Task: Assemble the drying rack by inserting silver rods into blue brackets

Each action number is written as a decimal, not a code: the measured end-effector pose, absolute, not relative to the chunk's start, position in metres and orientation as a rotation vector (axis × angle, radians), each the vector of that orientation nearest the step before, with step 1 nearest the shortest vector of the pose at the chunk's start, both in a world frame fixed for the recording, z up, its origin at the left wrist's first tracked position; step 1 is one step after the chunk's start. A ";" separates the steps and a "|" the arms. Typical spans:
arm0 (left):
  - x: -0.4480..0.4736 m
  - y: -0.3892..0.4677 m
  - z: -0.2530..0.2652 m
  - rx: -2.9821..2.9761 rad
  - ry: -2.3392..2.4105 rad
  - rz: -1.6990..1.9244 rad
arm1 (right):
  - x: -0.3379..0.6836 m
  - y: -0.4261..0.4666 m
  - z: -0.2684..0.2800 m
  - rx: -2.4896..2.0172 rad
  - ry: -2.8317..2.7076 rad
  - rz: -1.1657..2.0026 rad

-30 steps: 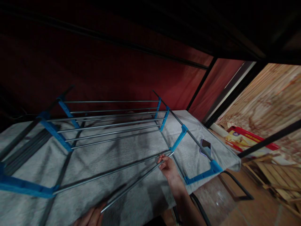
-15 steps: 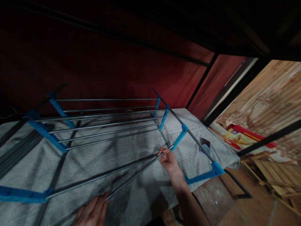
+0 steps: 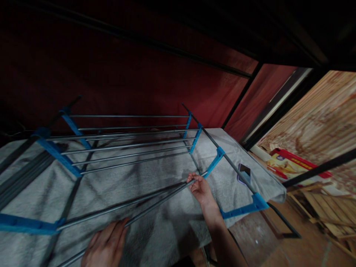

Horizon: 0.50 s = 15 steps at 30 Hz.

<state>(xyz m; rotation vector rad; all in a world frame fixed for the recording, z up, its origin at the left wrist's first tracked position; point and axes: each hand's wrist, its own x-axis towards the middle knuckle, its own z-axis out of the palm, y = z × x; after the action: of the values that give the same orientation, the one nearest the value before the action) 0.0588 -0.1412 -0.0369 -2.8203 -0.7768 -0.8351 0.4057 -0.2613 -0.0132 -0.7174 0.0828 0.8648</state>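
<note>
A grey metal tube [image 3: 158,203] runs slantwise across the front of a rack with blue plastic brackets. My right hand [image 3: 199,187] pinches its far end close to the right-hand blue bracket [image 3: 214,162]. Lower down, my left hand [image 3: 107,243] is wrapped over the same tube, whose near end sticks out past it at the lower left. Another tube [image 3: 122,208] lies behind it, its left end at the front-left blue bracket [image 3: 30,224]. Farther back, several thin bars [image 3: 133,144] span the rack between blue brackets.
The rack lies on a grey cloth-covered surface [image 3: 105,189]. A phone [image 3: 244,173] rests at the right, beyond the rack's side pole [image 3: 236,170]. Dark tubes [image 3: 27,170] lie at the left. On the right are a red and yellow box [image 3: 297,165] and wooden slats [image 3: 324,209].
My left hand has shifted slightly up with the tube, and the tube's near end now shows below it. My right hand keeps its hold. The view has moved a little.
</note>
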 end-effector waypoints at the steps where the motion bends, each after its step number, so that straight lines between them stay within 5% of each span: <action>1: 0.062 -0.140 -0.033 -2.805 -0.787 -0.853 | 0.404 -0.262 -0.012 -0.726 0.086 0.883; 15: 0.097 -0.149 0.009 -2.974 -1.270 -0.376 | 0.395 -0.283 -0.057 -1.257 -0.184 1.300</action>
<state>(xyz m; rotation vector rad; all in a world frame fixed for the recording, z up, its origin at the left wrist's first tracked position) 0.0969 -0.1486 0.0093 -2.9736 -1.2696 -0.3758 0.3955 -0.2830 -0.0571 -1.2574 -0.1842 1.3005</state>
